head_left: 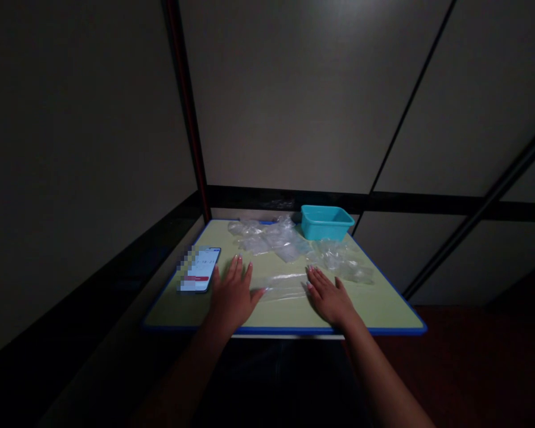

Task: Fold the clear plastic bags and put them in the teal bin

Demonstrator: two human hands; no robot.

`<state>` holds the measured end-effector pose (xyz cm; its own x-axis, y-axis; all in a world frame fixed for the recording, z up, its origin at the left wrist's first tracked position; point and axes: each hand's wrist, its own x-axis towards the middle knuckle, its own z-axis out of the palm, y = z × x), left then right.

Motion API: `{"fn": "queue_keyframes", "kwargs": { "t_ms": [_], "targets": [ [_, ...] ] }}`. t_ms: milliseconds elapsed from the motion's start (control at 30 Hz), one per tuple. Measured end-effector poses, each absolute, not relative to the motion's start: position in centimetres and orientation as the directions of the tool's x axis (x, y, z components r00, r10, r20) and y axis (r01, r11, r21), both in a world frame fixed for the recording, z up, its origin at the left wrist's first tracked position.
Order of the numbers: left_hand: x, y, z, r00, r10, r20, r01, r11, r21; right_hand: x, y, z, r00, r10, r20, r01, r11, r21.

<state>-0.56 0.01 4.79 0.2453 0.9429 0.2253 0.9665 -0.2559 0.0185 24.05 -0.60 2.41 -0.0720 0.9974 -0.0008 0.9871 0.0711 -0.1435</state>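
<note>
Past the table's near edge (294,330), touched flat clear film (286,286) between left hand (232,297) and right hand (332,302) with spread, unclenched fingers, and seemingly risked creases from uneven sliding and, from a forward push, tangling with crumpled plastic (282,239) beside the teal tub (326,230).

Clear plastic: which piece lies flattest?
The smooth piece between the left hand and right hand; the crumpled pieces lie farther back.

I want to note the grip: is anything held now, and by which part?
Nothing is gripped. The left hand and right hand lie spread, palms down, at opposite ends of the clear plastic piece.
</note>
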Motion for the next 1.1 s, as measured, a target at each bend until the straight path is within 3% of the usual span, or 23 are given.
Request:
{"fn": "queue_keyframes", "kwargs": {
  "t_ms": [200,433,733,1100],
  "targets": [
    [0.4,-2.4,3.9,0.488,0.861,0.141,0.853,-0.505,0.13,24.1,-0.7,2.3,-0.064,0.998,0.005,0.989,0.064,-0.136],
    [0.0,-1.8,1.6,0.4,0.914,0.065,0.903,-0.406,0.14,24.4,-0.3,1.7,-0.073,0.997,0.0,0.993,0.072,-0.098],
    [-1.1,-1.8,1.9,0.275,0.957,0.094,0.95,-0.286,0.123,24.3,-0.4,2.0,-0.06,0.998,-0.011,0.994,0.058,-0.088],
    [3.1,0.4,2.6,0.464,0.865,0.192,0.855,-0.494,0.157,24.1,-0.5,2.2,-0.071,0.997,0.002,0.992,0.071,-0.102]
  ]
}}
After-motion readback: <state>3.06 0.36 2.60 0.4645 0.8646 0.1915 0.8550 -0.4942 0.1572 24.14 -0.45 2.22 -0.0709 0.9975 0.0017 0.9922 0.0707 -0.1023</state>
